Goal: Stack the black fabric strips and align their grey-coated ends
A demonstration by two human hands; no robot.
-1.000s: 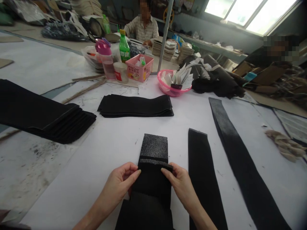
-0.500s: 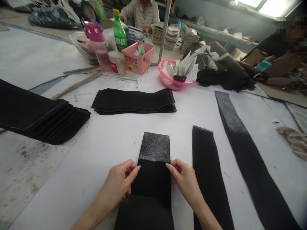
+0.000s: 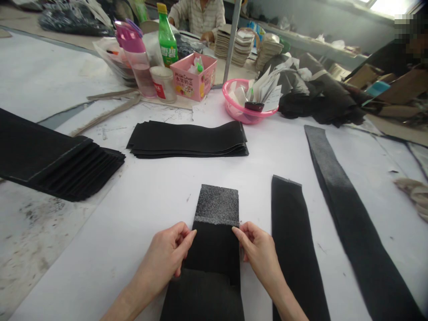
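Note:
A black strip of sheet material (image 3: 214, 249) lies lengthwise in front of me, its far end a speckled grey patch with a paler ridge across it. My left hand (image 3: 170, 249) pinches the strip's left edge just below that ridge. On the opposite edge, at about the same height, my right hand (image 3: 256, 247) pinches it between thumb and fingers. Close to the right hand lies a second black strip (image 3: 294, 240). Farther right is a longer strip (image 3: 354, 214) with a greyish far end.
Beyond my hands sits a stack of black pieces (image 3: 187, 139); a fanned pile (image 3: 67, 156) is at left. Farther back stand a pink basin (image 3: 247, 117) with papers, a pink box (image 3: 194, 82), a green bottle (image 3: 167, 44) and a purple-lidded cup (image 3: 142, 67). A person (image 3: 200, 20) sits behind.
The view has shifted slightly, so the surroundings sit a little differently. Both hands keep their pinch on the strip's edges at the same place.

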